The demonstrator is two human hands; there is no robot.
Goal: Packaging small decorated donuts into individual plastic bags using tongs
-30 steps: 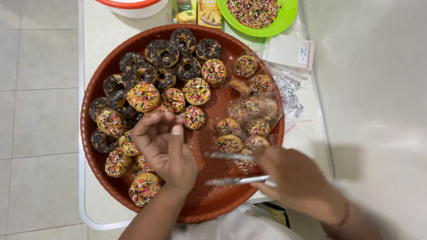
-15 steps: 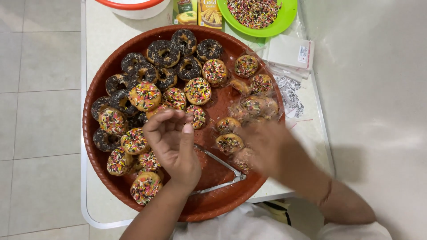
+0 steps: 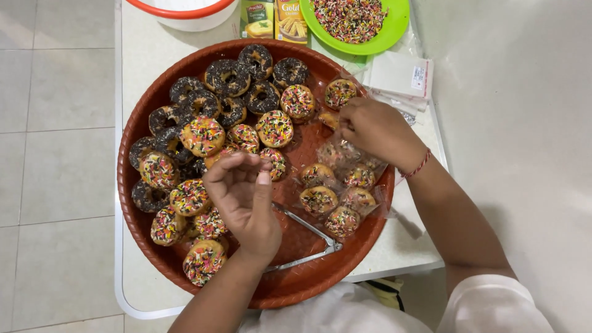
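Note:
A big round reddish-brown tray (image 3: 296,285) holds several small donuts, some chocolate-glazed (image 3: 227,75), some covered in coloured sprinkles (image 3: 202,135). My left hand (image 3: 243,196) hovers over the middle of the tray with its fingers curled and apart, holding nothing. My right hand (image 3: 376,129) reaches to the tray's right side and pinches a clear plastic bag (image 3: 345,154) lying over wrapped donuts (image 3: 319,200). Metal tongs (image 3: 308,237) lie on the tray just below my left hand.
A green plate of sprinkles (image 3: 357,21) stands at the back. Beside it are two small boxes (image 3: 274,17) and a white bowl with a red rim (image 3: 185,9). A stack of clear bags (image 3: 401,77) lies on the white table (image 3: 145,46) at right.
My right hand has let go of the tongs, which now lie on the tray, and moved up to the bag at the tray's right side. My left hand stayed over the middle.

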